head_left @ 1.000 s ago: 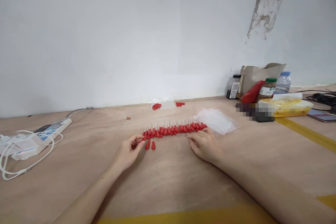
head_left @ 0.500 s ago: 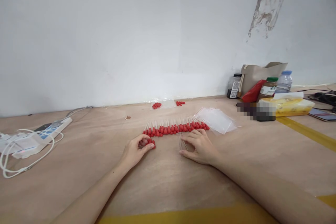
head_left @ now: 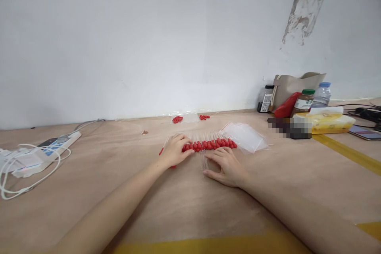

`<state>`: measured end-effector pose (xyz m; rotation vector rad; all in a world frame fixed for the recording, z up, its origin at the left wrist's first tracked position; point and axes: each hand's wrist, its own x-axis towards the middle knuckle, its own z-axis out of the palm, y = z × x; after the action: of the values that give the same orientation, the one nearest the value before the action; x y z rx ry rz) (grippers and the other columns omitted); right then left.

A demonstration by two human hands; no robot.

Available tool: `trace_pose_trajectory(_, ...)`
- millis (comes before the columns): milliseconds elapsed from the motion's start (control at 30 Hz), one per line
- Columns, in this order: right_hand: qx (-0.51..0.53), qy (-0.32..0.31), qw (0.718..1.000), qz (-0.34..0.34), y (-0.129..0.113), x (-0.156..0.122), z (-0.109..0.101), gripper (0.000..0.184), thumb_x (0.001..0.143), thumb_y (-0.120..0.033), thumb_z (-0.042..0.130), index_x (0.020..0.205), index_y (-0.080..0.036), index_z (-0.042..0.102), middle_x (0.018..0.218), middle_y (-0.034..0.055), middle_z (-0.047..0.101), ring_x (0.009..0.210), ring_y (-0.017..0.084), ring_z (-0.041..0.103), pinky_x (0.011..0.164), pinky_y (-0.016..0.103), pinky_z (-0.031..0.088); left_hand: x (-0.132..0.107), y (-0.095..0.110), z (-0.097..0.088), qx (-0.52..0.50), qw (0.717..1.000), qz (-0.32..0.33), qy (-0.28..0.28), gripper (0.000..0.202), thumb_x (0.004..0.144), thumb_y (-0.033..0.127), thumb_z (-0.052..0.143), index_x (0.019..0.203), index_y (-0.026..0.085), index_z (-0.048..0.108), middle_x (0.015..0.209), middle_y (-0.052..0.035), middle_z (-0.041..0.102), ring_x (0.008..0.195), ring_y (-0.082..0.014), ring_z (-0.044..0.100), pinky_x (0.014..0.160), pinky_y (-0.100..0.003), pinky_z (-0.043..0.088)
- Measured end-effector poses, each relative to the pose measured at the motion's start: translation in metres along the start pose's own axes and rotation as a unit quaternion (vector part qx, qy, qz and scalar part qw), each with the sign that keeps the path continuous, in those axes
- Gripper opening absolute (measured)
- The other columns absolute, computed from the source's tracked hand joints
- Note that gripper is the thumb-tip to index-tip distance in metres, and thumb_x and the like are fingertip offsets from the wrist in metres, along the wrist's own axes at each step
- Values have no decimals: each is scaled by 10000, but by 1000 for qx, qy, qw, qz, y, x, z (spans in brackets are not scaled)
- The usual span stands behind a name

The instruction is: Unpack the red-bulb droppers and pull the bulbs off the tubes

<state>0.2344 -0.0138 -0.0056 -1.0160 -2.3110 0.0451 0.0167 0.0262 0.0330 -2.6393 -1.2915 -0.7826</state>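
A row of glass droppers with red rubber bulbs [head_left: 212, 144] lies across the wooden tabletop [head_left: 184, 206]. My left hand [head_left: 175, 151] rests palm down on the left end of that row, fingers together and curled over the bulbs; what is under them is hidden. A loose red bulb [head_left: 173, 166] peeks out beside its heel. My right hand [head_left: 225, 166] lies flat just in front of the row, fingers spread, its thumb next to two bare glass tubes [head_left: 204, 159].
Clear plastic bags [head_left: 245, 137] lie right of the row. More red bulbs [head_left: 177, 119] sit by the wall. A power strip with white cables [head_left: 32, 158] is at the left. Bottles, a beige bag [head_left: 293, 87], a yellow tissue pack [head_left: 327, 122] and a phone [head_left: 365, 132] are at the right.
My left hand closed over the loose bulbs, then moved forward and right onto the left end of the row. My right hand slid back from the row and flattened beside the glass tubes.
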Motion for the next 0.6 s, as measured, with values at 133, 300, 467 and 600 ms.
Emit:
trace_pose_trajectory(133, 19, -3, 1000, 9, 2, 0, 1, 484, 733, -477, 551, 1139, -216, 518, 1034, 60, 600, 954, 206, 491, 888, 387, 304, 24, 6, 19, 16, 1000, 8, -13, 246, 722, 411, 587, 851, 206, 628, 825, -27, 607, 843, -189, 531, 790, -312, 377)
trace_pose_trajectory(300, 31, -11, 999, 23, 5, 1, 3, 495, 743, -465, 542, 1162, -206, 497, 1073, 71, 585, 984, 212, 492, 896, 390, 325, 31, 6, 28, -16, 1000, -9, -23, 180, 711, 365, 597, 764, 197, 631, 711, -9, 632, 710, -168, 560, 684, -274, 397)
trace_pose_trajectory(467, 43, -10, 999, 24, 6, 1, 5, 509, 740, -463, 546, 1163, -186, 488, 1128, 84, 562, 1035, 225, 476, 908, 392, 335, 29, 10, 34, -31, 999, -43, 11, 128, 713, 261, 567, 806, 200, 629, 716, -5, 649, 698, -153, 585, 683, -255, 421)
trace_pose_trajectory(600, 46, -4, 998, 30, 6, 2, 6, 491, 741, -459, 545, 1141, -179, 500, 1092, 84, 579, 1007, 226, 493, 905, 398, 345, 24, 15, 38, -31, 991, -109, 71, 186, 732, 218, 507, 889, 188, 602, 754, -21, 651, 725, -161, 602, 685, -268, 445)
